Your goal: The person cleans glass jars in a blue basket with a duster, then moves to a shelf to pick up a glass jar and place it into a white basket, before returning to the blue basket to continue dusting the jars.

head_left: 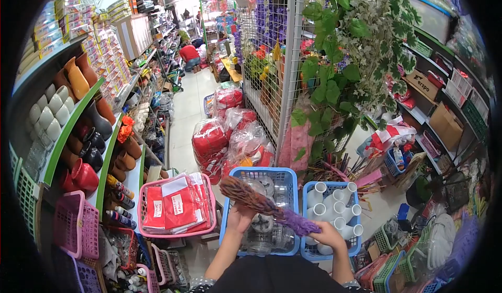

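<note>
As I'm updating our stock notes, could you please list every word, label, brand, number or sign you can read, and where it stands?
"Ferspo" (stylised first letter): cardboard box, right-hand shelf.
Too blurred: white labels on red packets, pink basket.
Too small: print on stacked packages, upper left.
Brown-and-purple bundle, held: no readable text.

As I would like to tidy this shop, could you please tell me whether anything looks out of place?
Possibly the plastic-wrapped red bundles: they lie heaped on the pale tiled floor, taking up walking space. No spill or damage is evident.
</note>
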Demonstrator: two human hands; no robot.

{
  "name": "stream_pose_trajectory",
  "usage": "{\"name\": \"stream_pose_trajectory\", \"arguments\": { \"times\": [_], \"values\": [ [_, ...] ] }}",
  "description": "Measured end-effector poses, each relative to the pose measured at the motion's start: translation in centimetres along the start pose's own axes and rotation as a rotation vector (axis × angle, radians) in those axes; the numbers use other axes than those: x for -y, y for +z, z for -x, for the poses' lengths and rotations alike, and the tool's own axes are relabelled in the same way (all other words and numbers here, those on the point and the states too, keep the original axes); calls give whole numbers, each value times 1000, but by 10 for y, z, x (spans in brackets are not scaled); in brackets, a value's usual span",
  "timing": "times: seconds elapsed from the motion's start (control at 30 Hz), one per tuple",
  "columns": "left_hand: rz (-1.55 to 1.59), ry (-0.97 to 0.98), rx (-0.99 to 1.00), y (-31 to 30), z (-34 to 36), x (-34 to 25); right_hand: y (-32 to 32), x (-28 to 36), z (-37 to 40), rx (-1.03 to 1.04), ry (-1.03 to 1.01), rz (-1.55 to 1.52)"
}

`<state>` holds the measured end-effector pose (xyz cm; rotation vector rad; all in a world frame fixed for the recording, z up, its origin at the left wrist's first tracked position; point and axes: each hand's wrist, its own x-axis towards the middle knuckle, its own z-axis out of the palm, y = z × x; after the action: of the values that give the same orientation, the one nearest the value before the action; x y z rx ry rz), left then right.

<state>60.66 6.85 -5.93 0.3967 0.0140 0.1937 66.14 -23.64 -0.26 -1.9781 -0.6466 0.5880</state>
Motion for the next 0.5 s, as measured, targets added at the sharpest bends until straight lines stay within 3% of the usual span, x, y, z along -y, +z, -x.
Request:
{"name": "stream_pose_trajectory", "arguments": {
  "times": [0.03,0.07,0.13,0.2,0.27,0.3,0.4,0.43,0.47,0.5],
  "values": [
    [206,-32,4,-3,1,2,-3,0,1,-68,124,167],
    [225,11,41,20,4,0,0,4,3,-65,125,168],
    [188,11,52,25,4,-1,9,11,3,-265,96,204],
    [81,8,-104,-10,0,3,3,-2,3,-142,34,184],
    [102,-1,-49,-12,1,3,0,-6,4,-77,-30,95],
    [177,-1,-17,8,5,0,-1,8,5,-137,102,173],
    [241,0,-4,15,6,-1,6,-5,3,-147,60,190],
    [85,21,-12,1,4,1,3,-14,3,-32,-49,68],
    [-73,40,-21,2,4,-1,3,-11,3,-31,-50,68],
    [-35,19,18,3,4,-2,1,-6,4,-84,2,107]
  ]
}}
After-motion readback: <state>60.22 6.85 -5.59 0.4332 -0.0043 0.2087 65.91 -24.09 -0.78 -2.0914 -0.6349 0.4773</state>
